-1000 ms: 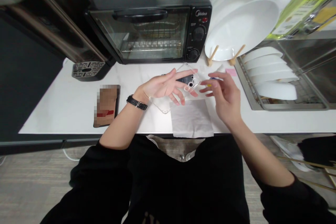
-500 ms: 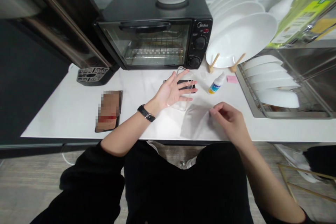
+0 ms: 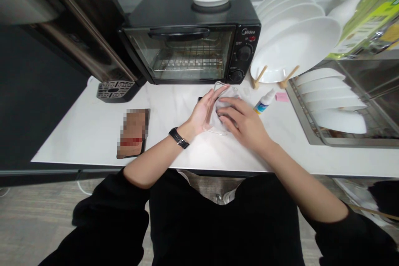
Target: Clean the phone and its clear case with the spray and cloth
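Note:
My left hand (image 3: 204,110), with a black watch on its wrist, holds a clear phone case (image 3: 223,89) tilted just above the white counter (image 3: 77,133). My right hand (image 3: 241,122) presses a white cloth (image 3: 218,114) against the inside of the case, fingers bent over it. A dark phone lies under the case and is almost fully hidden. A small white dropper bottle (image 3: 264,102) with a blue and yellow label lies just right of my right hand.
A black toaster oven (image 3: 193,45) stands behind the hands, with a white pot on top. White plates (image 3: 296,43) stand in a wooden rack at the right, beside a dish drainer (image 3: 336,104). A brown phone (image 3: 133,132) lies at the left. A small pink item (image 3: 282,97) lies near the bottle.
My right hand picked the white cloth up off the counter and brought it left onto the case. My left hand tipped the case up and curled round its edge.

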### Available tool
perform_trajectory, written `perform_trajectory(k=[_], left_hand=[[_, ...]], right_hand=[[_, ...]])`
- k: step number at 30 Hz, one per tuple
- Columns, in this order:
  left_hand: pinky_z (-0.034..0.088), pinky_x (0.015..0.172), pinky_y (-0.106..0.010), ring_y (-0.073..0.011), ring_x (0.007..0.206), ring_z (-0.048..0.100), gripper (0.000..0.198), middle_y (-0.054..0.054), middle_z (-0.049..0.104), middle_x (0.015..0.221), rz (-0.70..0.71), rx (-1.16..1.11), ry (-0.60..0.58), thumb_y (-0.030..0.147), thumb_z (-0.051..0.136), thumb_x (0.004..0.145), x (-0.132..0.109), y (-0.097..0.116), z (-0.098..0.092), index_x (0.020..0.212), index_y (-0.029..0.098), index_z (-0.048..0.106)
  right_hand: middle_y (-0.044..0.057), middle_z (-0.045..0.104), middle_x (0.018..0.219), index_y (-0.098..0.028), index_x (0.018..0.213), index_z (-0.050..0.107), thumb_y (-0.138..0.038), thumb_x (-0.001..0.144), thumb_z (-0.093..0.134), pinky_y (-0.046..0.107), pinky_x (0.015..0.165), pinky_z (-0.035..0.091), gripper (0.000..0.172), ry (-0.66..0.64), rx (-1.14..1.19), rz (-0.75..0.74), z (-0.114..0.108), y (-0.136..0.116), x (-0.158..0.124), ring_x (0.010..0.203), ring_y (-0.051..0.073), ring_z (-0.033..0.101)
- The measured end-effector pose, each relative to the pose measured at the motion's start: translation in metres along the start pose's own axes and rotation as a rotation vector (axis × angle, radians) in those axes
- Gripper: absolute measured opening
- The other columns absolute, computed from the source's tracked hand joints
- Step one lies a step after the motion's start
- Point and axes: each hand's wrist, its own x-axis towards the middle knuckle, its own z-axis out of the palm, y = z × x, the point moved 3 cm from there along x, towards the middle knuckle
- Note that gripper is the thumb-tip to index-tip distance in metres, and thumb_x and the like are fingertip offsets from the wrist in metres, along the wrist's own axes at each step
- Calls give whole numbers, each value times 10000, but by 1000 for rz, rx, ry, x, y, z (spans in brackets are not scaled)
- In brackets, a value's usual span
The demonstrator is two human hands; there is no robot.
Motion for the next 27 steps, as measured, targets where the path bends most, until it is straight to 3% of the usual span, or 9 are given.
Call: perform_trajectory(k=[3, 6, 9, 14, 18, 22, 27], left_hand=[[528, 1256, -483, -270, 1531, 585, 785, -61, 480, 1747, 35, 37, 9, 596, 35, 1094, 0, 5, -4, 1779, 228, 139], [548, 1231, -498, -277, 1538, 577, 765, -47, 431, 1780, 28, 2, 30, 565, 33, 1094, 4, 8, -4, 1781, 237, 112], [608, 1141, -547, -311, 1524, 587, 759, -73, 455, 1764, 11, -66, 43, 557, 39, 1097, 13, 5, 2, 1767, 217, 151], [652, 1049, -555, -321, 1567, 543, 722, -88, 402, 1794, -43, -36, 90, 561, 5, 1109, 18, -7, 8, 1760, 256, 76], [615, 1074, -576, -310, 1478, 638, 736, -113, 589, 1642, 39, -49, 26, 550, -74, 1085, 10, 2, 5, 1766, 275, -39], [603, 1043, -598, -313, 1448, 663, 696, -143, 603, 1610, 125, 40, 27, 488, -212, 1064, 7, 8, -1, 1724, 269, -254], [585, 1071, -617, -345, 1393, 693, 729, -138, 664, 1539, 169, 276, 89, 536, -197, 1084, 9, -1, -5, 1772, 308, -116]], right_hand=[[150, 687, 1557, -210, 1527, 635, -438, 1146, 452, 612, 1322, 405, 480, -83, -125, -51, -2, 2, -12, 1488, 332, 616], [194, 557, 1690, -114, 1671, 460, -544, 1148, 392, 632, 1340, 377, 681, -204, -198, -147, -1, 3, -13, 1620, 354, 476], [251, 426, 1754, -39, 1673, 423, -676, 1108, 400, 686, 1361, 304, 852, -198, -254, -152, 3, 9, -1, 1670, 391, 380], [335, 342, 1755, 13, 1446, 652, -777, 1042, 455, 745, 1363, 238, 908, -179, -254, -85, 13, 8, 12, 1682, 456, 325], [331, 448, 1700, 9, 1610, 502, -807, 1004, 509, 722, 1348, 317, 1016, -216, -207, -158, 18, -16, -10, 1661, 429, 383], [295, 482, 1687, 6, 1648, 456, -742, 1039, 519, 629, 1335, 404, 966, -227, -252, -205, 13, -32, -36, 1600, 395, 499], [217, 661, 1559, -78, 1526, 639, -507, 1130, 507, 635, 1302, 446, 598, -145, -320, -124, 1, -23, -30, 1482, 367, 641]])
